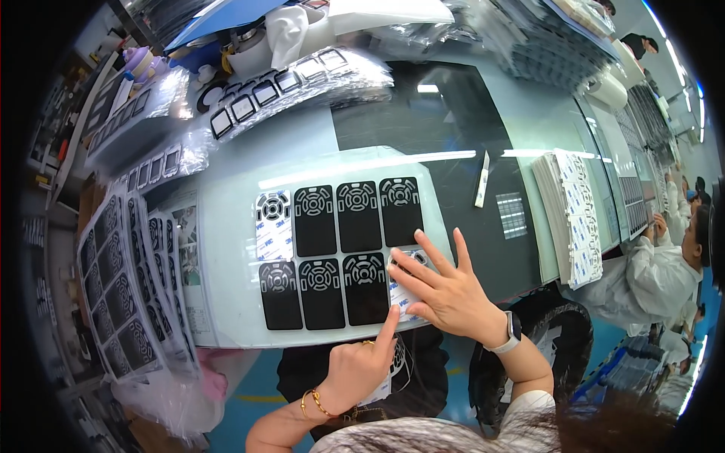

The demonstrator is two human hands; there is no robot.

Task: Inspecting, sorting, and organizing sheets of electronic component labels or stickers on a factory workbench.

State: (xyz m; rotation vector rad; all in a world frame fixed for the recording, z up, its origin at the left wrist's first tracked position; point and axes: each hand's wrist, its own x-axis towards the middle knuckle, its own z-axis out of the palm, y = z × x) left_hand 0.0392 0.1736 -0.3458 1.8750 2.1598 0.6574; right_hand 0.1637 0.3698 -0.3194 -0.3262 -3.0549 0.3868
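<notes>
Right hand [445, 291]: open, fingers spread flat on white pad [402, 291] | Left hand [361, 370]: forefinger out, others curled, pressed pad's lower edge | pad lay last in black pads' [340, 249] lower row on tray [226, 249]

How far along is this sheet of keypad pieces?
Six of eight slots on the white sheet show black keypad pieces. The top-left slot is white. Right hand and left hand press on the bottom-right piece, also white, so two remain.

Keypad piece under the fingers

A white-backed keypad piece [404, 283] is lying flat at the bottom row's three o'clock end, just beside the black keypad sheets [340, 249], partly covered.
</notes>
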